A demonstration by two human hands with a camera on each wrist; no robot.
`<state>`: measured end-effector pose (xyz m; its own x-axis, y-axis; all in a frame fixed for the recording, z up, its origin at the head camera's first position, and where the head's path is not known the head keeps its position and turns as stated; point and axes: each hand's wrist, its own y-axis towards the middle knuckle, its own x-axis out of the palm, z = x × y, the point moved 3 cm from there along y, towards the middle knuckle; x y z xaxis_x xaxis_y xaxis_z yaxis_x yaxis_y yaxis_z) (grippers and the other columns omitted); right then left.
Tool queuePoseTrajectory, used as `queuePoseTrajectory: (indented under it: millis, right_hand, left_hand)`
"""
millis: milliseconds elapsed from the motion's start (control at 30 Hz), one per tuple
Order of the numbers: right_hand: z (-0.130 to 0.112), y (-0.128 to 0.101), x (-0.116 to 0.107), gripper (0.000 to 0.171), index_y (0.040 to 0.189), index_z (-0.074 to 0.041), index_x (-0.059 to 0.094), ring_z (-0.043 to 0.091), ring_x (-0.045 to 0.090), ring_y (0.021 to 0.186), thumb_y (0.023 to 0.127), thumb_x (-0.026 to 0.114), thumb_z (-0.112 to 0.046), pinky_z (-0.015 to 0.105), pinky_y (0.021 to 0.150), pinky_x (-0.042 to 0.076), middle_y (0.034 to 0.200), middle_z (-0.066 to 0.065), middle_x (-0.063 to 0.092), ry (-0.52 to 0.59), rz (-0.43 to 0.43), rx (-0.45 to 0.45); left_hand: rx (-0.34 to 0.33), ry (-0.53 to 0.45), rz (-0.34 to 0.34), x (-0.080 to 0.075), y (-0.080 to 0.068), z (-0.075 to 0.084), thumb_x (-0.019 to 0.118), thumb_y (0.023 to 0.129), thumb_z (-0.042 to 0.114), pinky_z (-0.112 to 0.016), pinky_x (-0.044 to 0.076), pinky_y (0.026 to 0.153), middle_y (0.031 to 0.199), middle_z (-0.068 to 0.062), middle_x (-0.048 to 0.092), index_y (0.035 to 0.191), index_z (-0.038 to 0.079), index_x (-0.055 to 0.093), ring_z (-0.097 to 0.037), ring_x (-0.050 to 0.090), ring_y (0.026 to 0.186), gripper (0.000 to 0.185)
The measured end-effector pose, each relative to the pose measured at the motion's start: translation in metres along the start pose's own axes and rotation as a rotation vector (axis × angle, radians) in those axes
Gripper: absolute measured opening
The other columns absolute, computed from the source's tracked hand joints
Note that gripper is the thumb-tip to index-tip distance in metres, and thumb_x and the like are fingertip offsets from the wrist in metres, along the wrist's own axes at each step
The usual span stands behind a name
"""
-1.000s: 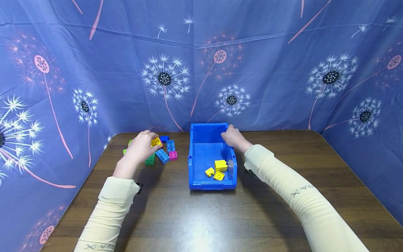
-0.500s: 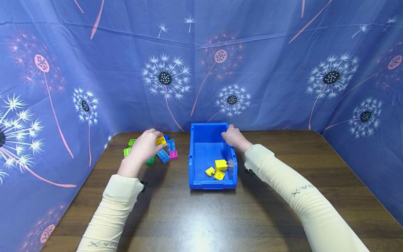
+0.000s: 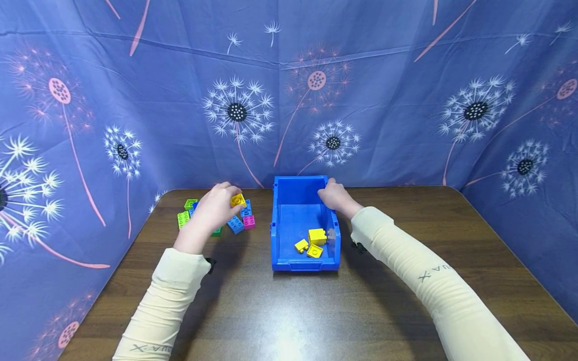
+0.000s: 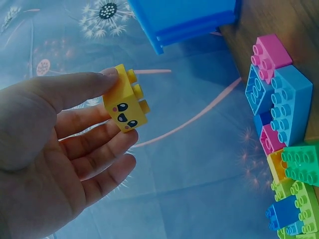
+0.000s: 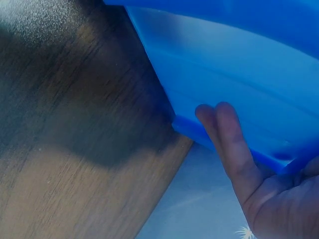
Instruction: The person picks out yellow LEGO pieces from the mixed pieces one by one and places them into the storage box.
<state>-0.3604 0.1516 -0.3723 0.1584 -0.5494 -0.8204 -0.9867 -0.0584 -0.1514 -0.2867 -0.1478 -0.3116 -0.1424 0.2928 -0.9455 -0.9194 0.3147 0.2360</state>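
Between thumb and fingertips my left hand (image 3: pixel 211 209) pinches a yellow toy building brick (image 4: pixel 119 99), held above the loose bricks. The left wrist view shows a printed smiling face on its side and studs along one edge. My right hand (image 3: pixel 335 195) grips the right wall of the blue plastic bin (image 3: pixel 305 267) near its back corner. In the right wrist view two fingers lie along the bin's outer side; the thumb is hidden. Inside the bin are a larger yellow brick (image 3: pixel 317 236), a small yellow brick (image 3: pixel 301 245) and a yellow piece (image 3: pixel 314 251).
Left of the bin lie several loose bricks, among them a light blue brick (image 4: pixel 291 104), a pink brick (image 3: pixel 249 222), a green brick (image 4: pixel 301 164) and a lime brick (image 3: pixel 182 218). A patterned blue cloth (image 3: pixel 388 125) hangs behind the brown wooden table (image 3: pixel 406 215).
My left hand has moved to the right with the yellow brick, uncovering lime and blue bricks behind it. My right hand and the bin have stayed put.
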Motion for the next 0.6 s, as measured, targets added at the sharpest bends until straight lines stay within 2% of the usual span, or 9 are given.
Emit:
queuePoseTrajectory:
  millis: [600]
  right_hand:
    - [0.0,-0.005,0.0,0.057,0.141,0.006,0.017,0.042,0.053,0.115,0.1,0.036,-0.028,0.054,0.093,0.045,0.134,0.027,0.043,0.048,-0.016,0.016]
  left_hand:
    - [-0.003,-0.02,-0.028,-0.005,0.001,0.018,0.071,0.085,0.027,-0.04,0.051,0.085,0.105,-0.01,0.06,0.117,0.004,0.063,-0.025,0.056,0.097,0.04]
